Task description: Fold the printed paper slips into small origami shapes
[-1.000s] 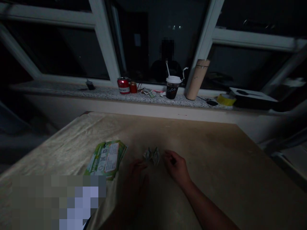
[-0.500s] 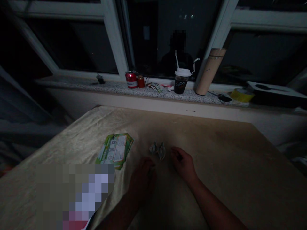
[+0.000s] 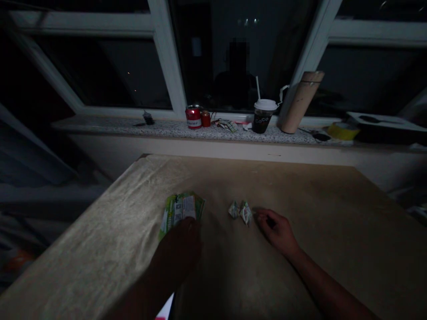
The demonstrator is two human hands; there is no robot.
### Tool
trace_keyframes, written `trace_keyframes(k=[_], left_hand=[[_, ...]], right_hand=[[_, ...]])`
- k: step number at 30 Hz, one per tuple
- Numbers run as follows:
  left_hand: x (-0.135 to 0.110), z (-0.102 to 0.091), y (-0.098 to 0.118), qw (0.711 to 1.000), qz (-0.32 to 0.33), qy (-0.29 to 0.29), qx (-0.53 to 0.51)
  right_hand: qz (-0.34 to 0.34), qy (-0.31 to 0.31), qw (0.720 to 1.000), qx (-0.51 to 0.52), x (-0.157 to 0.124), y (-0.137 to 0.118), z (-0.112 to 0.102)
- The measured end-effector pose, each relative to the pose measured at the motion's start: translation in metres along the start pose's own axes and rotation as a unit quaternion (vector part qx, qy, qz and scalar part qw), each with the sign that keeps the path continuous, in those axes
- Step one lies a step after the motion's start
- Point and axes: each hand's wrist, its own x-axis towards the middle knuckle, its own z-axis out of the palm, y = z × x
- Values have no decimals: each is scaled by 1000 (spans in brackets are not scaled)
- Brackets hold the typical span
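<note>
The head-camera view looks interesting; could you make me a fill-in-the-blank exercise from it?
The left hand partly hides printed sheets coloured white and ____.
The right hand is to the ____ of the small creased pieces.
The CoCo cup has a lid coloured ____.
The red can stands on the ____.
Missing words: green; right; white; windowsill.

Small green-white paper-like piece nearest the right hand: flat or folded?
Not flat: the small green-white paper-like piece shows raised, creased sides and pointed ends. Too dim to tell folding from crumpling.
</note>
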Motion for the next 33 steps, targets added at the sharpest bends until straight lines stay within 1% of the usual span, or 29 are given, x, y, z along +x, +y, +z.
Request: trace_keyframes(k=[2, 3, 5, 7, 10, 15, 22, 25, 29, 31, 33], left_hand=[[9, -5, -18, 1000, -25, -8, 13], [13, -6, -24, 999, -35, -14, 18], [18, -5, -29, 998, -57, -24, 28], [20, -3, -26, 996, -70, -32, 35], [22, -1, -17, 995, -83, -40, 44], [23, -1, -5, 990, -110, -60, 58], [20, -3, 0, 983, -151, -60, 83], [21, -10, -2, 980, -175, -54, 80], [23, -26, -5, 981, -187, -26, 47], [24, -34, -2, 982, -189, -7, 19], [24, -39, 6, 981, -191, 11, -15]], right_hand=[[0, 5, 1000, -4, 0, -1, 0], [0, 6, 1000, -5, 1, -2, 0], [0, 9, 1000, -6, 1, -2, 1], [-1, 10, 1000, -6, 2, -3, 1], [-6, 10, 1000, -4, 4, -3, 3], [-16, 5, 1000, 14, 7, 0, 5], [-11, 13, 999, 45, 9, -1, 9], [-9, 15, 998, 52, 10, -2, 10], [-7, 21, 998, 62, 12, -2, 10], [-3, 22, 997, 73, 13, -2, 11], [1, 24, 996, 87, 12, -3, 10]])
